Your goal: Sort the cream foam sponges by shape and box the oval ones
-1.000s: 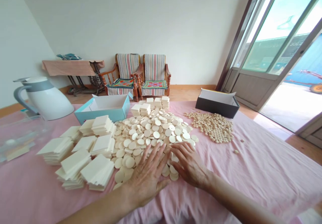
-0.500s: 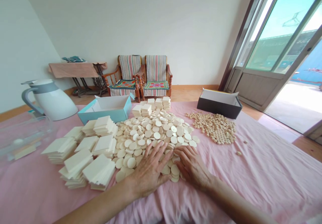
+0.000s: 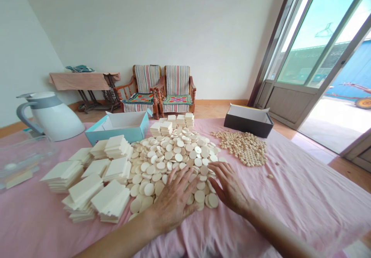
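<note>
A broad heap of pale round wooden discs (image 3: 179, 149) covers the middle of the pink cloth (image 3: 278, 207). My left hand (image 3: 174, 198) lies spread on the near side of the heap, palm down, fingers pointing away from me. At the heap's right edge is my right hand (image 3: 230, 188), fingers extended and thumb apart, nothing held in it. Several loose discs (image 3: 199, 196) show between the two hands. Stacks of pale square wooden tiles (image 3: 111, 198) stand left of the heap, and smaller tile stacks (image 3: 166, 128) are behind it.
A light blue open box (image 3: 118, 128) and a white jug (image 3: 58, 118) stand at the back left, near a clear plastic container (image 3: 23, 161). To the right are small round wooden beads (image 3: 246, 147) and a black open box (image 3: 249, 122). Two wooden chairs (image 3: 177, 87) stand beyond.
My right hand has moved right, away from my left hand, uncovering more discs between them. My left hand stays on the heap. The view has shifted slightly to the right.
</note>
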`<action>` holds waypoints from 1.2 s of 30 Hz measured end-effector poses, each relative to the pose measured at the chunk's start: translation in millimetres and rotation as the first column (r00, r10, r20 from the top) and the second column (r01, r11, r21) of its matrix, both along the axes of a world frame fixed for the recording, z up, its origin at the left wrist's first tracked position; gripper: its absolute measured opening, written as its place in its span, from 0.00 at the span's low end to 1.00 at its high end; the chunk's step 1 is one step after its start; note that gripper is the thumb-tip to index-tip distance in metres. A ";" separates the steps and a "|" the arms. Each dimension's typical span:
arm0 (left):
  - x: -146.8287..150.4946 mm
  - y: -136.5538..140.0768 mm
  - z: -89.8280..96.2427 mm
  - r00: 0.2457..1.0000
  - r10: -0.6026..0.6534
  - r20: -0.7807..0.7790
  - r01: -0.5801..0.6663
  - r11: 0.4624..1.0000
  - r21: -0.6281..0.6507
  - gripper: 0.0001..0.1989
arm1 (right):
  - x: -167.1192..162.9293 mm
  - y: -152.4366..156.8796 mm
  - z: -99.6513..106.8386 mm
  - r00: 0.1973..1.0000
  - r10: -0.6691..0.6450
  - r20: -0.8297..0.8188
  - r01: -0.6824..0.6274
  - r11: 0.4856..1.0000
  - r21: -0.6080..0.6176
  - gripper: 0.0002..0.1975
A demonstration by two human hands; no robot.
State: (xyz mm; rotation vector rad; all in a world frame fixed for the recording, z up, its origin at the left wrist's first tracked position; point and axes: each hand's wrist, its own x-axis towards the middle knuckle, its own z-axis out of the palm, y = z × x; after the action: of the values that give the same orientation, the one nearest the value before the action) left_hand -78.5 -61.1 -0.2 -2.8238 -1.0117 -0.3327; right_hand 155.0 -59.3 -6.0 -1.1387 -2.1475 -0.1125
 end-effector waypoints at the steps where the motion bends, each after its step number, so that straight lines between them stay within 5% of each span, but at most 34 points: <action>1: 0.7 0.5 0.4 1.000 -0.006 -0.003 0.006 1.000 0.006 0.33 | 7.3 5.1 2.3 0.999 -0.037 -0.006 0.037 0.999 0.009 0.14; 6: 1.5 3.5 -0.7 1.000 -0.013 -0.007 0.014 0.996 0.087 0.30 | 60.7 58.1 15.7 0.949 -0.307 0.071 0.304 0.952 0.047 0.14; 11: -2.6 10.6 -6.2 0.998 -0.021 -0.054 0.037 0.948 0.316 0.31 | 125.3 146.1 33.5 0.750 -0.620 0.231 0.628 0.777 0.046 0.20; 16: -7.1 24.8 -17.6 0.996 -0.085 -0.040 0.093 0.865 0.493 0.34 | 163.4 220.6 41.1 0.619 -0.732 0.285 0.764 0.646 -0.001 0.22; 23: -10.5 36.2 -41.0 0.994 -0.109 0.022 0.078 0.827 0.557 0.24 | 180.7 268.1 24.9 0.586 -0.729 0.353 0.803 0.581 -0.134 0.18; 27: -10.0 38.0 -38.0 0.994 -0.106 0.010 0.081 0.816 0.573 0.21 | 186.6 274.4 16.7 0.559 -0.731 0.390 0.816 0.568 -0.106 0.15; 36: -9.8 34.7 -28.4 0.996 -0.084 -0.019 0.082 0.847 0.525 0.19 | 185.6 278.8 25.5 0.623 -0.702 0.346 0.752 0.658 -0.019 0.14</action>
State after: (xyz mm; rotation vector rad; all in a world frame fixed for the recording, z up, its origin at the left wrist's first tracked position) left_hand -88.3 -26.4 -28.7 -2.3645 -0.6640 -0.5338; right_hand 340.6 219.5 19.5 -2.1821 -1.8096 -0.5264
